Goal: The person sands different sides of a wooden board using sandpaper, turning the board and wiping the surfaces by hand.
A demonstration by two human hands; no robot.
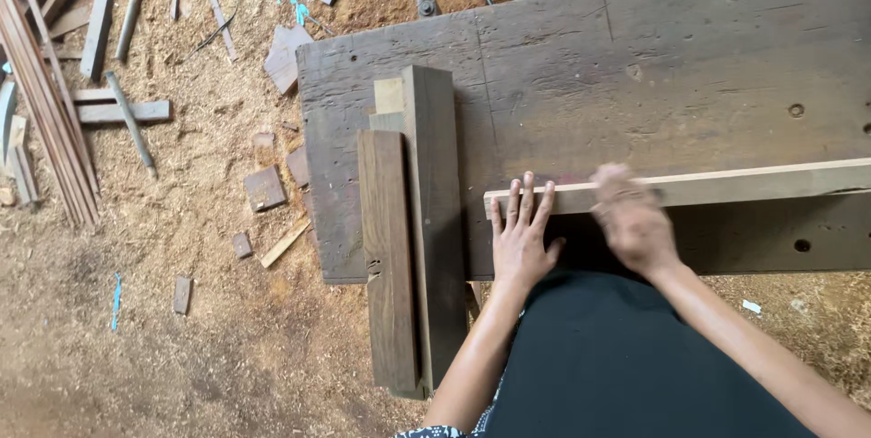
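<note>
Pale wood strip (pixel 689 186) | lies left-right | left hand (pixel 521 238) fingers spread flat | right hand (pixel 632 219) blurred, unclear

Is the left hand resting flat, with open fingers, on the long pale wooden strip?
Yes, the left hand lies flat with its fingers spread over the end of the long pale wooden strip on the dark wooden workbench.

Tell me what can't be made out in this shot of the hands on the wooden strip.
Head view:
- Right hand: motion-blurred, so its grip is unclear.
- Pale wooden strip: far end cut off by the right edge.
- Workbench: near edge hidden by the person's dark clothing.
- Left hand: palm side hidden against the strip.
</note>
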